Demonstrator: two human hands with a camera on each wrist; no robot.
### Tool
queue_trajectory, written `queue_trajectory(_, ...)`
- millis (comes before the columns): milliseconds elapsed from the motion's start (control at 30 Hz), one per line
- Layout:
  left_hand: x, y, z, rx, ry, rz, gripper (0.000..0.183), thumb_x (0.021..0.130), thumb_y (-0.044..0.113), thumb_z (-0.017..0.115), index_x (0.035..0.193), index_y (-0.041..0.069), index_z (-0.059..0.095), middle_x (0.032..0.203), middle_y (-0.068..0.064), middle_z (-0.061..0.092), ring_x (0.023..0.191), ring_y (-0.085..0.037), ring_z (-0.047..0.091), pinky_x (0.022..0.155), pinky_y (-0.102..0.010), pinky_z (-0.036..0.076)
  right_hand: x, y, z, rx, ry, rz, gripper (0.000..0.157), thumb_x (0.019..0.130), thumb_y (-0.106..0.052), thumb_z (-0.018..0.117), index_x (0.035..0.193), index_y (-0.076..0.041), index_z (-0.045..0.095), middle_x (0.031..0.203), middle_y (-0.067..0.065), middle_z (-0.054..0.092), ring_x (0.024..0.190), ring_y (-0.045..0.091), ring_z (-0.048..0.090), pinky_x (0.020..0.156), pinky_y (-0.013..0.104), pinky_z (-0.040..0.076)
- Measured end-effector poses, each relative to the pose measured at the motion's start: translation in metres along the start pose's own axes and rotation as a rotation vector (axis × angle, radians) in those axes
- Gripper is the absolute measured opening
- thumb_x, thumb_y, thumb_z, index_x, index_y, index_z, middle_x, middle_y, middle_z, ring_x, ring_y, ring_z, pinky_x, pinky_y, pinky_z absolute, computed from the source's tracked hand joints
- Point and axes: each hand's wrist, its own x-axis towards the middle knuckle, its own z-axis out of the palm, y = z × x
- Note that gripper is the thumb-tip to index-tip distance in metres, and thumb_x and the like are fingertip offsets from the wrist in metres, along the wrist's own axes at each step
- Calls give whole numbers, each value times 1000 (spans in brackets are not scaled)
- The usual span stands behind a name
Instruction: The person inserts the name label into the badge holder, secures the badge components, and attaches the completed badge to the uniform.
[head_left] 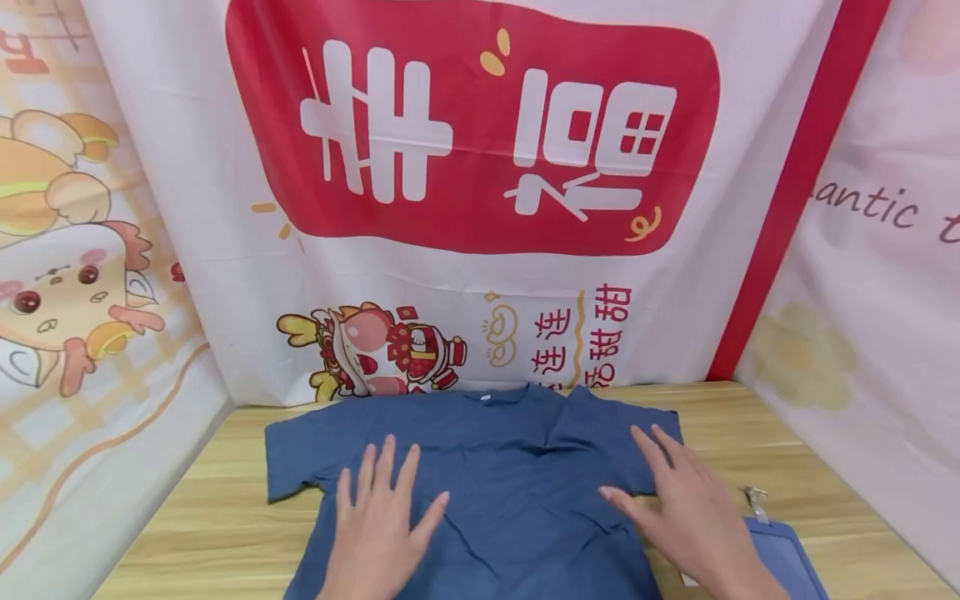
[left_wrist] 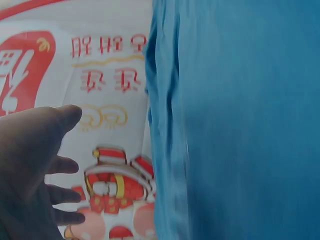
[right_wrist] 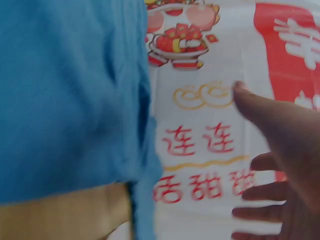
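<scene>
Wall hanging (head_left: 480, 142): printed white cloth with a big red panel, its lettering sideways to you; it drops behind the table (head_left: 187, 517), seemingly as a plain backdrop to your work
Table: wood-grained, its top carrying everything in front of you
Blue T-shirt (head_left: 517, 492): spread on the table between your arms, collar (head_left: 517, 398) at the far edge against the hanging, lower end running out of view towards you; likely laid this way so both sides lie within your reach
Sleeves: the one on your left (head_left: 300, 446) lies out flat, the one on your right (head_left: 637, 417) is more rumpled at the shoulder
Left hand (head_left: 382, 517): fingers spread over the shirt's left front, gripping nothing; you can't tell from here whether the fingertips touch cloth
Right hand (head_left: 690, 508): fingers apart by the right sleeve, nothing pinched, contact again unclear
Blue badge holder (head_left: 787, 554): beside your right wrist, partly covered by it, perhaps set aside off the shirt
Metal clip (head_left: 756, 498): at the holder's far end, pointing away from you
</scene>
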Motion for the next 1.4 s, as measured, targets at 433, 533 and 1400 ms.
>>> queue_trajectory(433, 2, 54, 7, -240, 13, 144, 55, 102, 42, 73, 146, 9, 65, 152, -19, 61, 140, -39, 59, 109, -65, 51, -4, 57, 40, 458, 414, 189, 39, 97, -30, 83, 127, -6, 75, 122, 16, 77, 101, 16, 73, 75, 21, 59)
queue_trajectory(533, 2, 61, 8, -249, 1, 167, 54, 102, 41, 72, 146, 9, 65, 153, -19, 60, 140, -39, 58, 109, -66, 51, -6, 69, 44, 543, 474, 276, 32, 97, -26, 83, 123, -9, 77, 114, 9, 78, 89, -8, 63, 70, 8, 48)
queue_trajectory(1400, 8, 156, 31, -299, -118, 314, 41, 105, 44, 67, 139, 20, 71, 154, -6, 61, 141, -26, 58, 112, -56, 51, -21, 129, 43, 618, 499, 649, 33, 96, -32, 78, 116, -7, 76, 65, -43, 51, 64, -17, 49, 63, 5, 38)
